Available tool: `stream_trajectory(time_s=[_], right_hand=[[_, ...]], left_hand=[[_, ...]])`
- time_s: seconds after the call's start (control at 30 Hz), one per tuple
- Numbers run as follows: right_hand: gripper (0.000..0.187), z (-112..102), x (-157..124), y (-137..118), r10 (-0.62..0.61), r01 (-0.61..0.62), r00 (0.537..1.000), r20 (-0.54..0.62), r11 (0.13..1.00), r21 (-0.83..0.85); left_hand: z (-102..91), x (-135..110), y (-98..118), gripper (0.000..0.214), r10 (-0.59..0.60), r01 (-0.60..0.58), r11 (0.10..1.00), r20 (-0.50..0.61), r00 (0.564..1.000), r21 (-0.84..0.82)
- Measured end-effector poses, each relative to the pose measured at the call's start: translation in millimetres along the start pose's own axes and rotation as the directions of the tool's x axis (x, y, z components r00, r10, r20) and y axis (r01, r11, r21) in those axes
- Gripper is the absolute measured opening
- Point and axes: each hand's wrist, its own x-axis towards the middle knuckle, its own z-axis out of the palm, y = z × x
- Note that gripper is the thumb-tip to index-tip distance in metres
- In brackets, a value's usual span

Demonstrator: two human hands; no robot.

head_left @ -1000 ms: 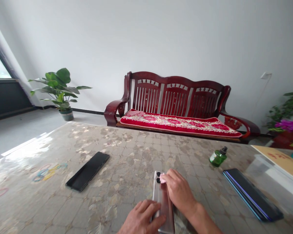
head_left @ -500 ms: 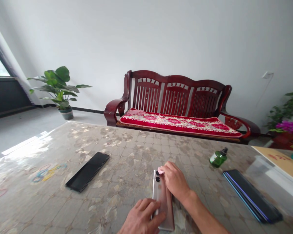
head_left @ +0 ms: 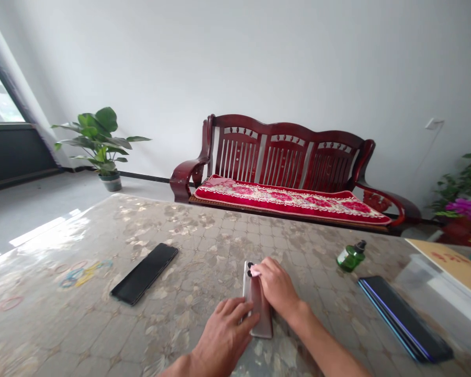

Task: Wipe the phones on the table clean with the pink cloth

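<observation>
A phone (head_left: 264, 320) with a pinkish-silver back lies face down on the table. Two dark round camera lenses show at its far end. My left hand (head_left: 230, 327) steadies it, thumb and fingers closed about its left edge and lower back. In my right hand (head_left: 277, 285) is a small pale pink cloth (head_left: 255, 270), pinched between the fingertips and pressed against the back beside the lenses. The right palm and fingers cover much of the phone's upper right side.
A black phone (head_left: 145, 273) lies to the left, near coloured rubber bands (head_left: 84, 273). On the right are a green pump bottle (head_left: 351, 256), stacked phones (head_left: 406, 319) and a clear plastic box (head_left: 435, 298). Past the patterned table (head_left: 188, 230) stands a wooden bench (head_left: 282, 152).
The phone and my left hand have shifted a little farther from me. My right hand has moved the cloth lower, onto the second lens. The view has turned slightly left.
</observation>
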Motion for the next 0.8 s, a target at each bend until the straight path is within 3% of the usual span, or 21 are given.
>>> stream_trajectory(time_s=[0.13, 0.3, 0.43, 0.67, 0.8], right_hand=[[0.029, 7, 25, -1, 0.054, -0.054, 0.998, 0.032, 0.998, -0.025], [0.026, -3, 0, -8, -0.052, 0.053, 0.996, 0.066, 0.999, -0.008], [0.029, -7, -14, -5, -0.112, 0.115, 0.989, 0.100, 0.993, -0.022], [0.026, 6, 41, 18, 0.053, -0.050, 0.998, 0.017, 0.988, -0.145], [0.027, 6, 40, 19, 0.038, -0.035, 0.999, 0.019, 0.989, -0.145]], left_hand=[[-7.3, 8, -7, 0.036, -0.084, 0.088, 0.996, 0.109, 0.990, -0.030], [-20.6, 17, -17, 0.025, 0.003, 0.017, 0.993, 0.170, 0.985, -0.116], [-27.0, 26, -31, 0.026, 0.109, -0.075, 0.973, 0.151, 0.982, -0.218], [-15.2, 37, -48, 0.026, 0.086, -0.062, 0.950, 0.065, 0.994, -0.308], [-12.7, 36, -50, 0.028, 0.066, -0.043, 0.950, 0.065, 0.996, -0.309]])
